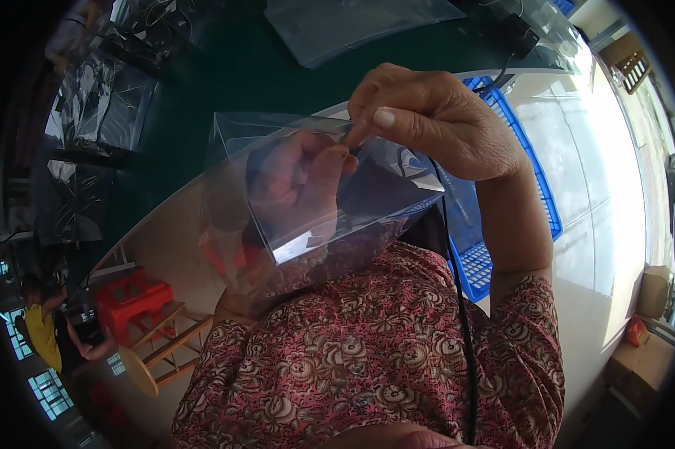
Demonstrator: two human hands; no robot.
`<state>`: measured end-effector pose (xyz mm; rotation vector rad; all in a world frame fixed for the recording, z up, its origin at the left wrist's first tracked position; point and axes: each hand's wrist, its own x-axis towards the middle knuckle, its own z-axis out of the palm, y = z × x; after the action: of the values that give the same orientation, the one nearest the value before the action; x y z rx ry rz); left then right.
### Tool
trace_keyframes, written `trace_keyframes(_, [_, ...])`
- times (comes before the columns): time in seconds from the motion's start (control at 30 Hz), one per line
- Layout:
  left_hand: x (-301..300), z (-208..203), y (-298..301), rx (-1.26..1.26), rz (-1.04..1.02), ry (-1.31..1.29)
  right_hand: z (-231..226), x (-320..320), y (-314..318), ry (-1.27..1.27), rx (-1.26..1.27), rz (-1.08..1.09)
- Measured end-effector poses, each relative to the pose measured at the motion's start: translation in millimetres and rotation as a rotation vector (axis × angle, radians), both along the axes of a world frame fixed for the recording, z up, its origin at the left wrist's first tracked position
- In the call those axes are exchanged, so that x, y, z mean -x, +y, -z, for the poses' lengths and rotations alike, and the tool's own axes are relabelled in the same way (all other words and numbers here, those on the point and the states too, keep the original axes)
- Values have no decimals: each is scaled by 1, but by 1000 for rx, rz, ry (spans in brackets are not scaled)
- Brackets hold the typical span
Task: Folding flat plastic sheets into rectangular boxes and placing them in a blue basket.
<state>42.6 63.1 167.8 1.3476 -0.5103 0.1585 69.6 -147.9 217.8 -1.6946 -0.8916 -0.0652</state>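
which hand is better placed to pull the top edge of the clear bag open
Probably the right hand: its fingertips already pinch the top edge of the clear plastic bag. The left hand sits behind or inside the film, supporting the bag, so it is less free.

Hands: two, the left hand point(296, 176) seen through clear plastic, the right hand point(435, 120) above it.
Clear plastic bags: one held up point(307, 202), one more lying flat on the dark green tabletop point(225, 67) at the top point(352, 22).
Blue plastic crates: one point(528, 161), at the right.
Red plastic stools: one point(132, 295), at lower left.
Wooden stools: one point(158, 352), tipped on its side.
Cardboard boxes: two point(655, 292) at the right edge.
Other people: one, in a yellow top point(42, 333), far left.
Black cables: one point(465, 329), running down the flowered shirt.
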Motion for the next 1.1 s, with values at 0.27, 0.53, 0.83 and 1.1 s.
trace_keyframes(0.27, [5,1,-15,119,76,233,-10,12,6,24,183,162])
trace_keyframes(0.53, [-6,19,-15,106,94,27,5,19,-1,77,-14,127])
trace_keyframes(0.83, [13,7,-17,-14,-4,1,16,29,-1,-30,54,160])
trace_keyframes(1.1, [10,-7,-26,-64,14,-35,23,29,-2,118,-153,119])
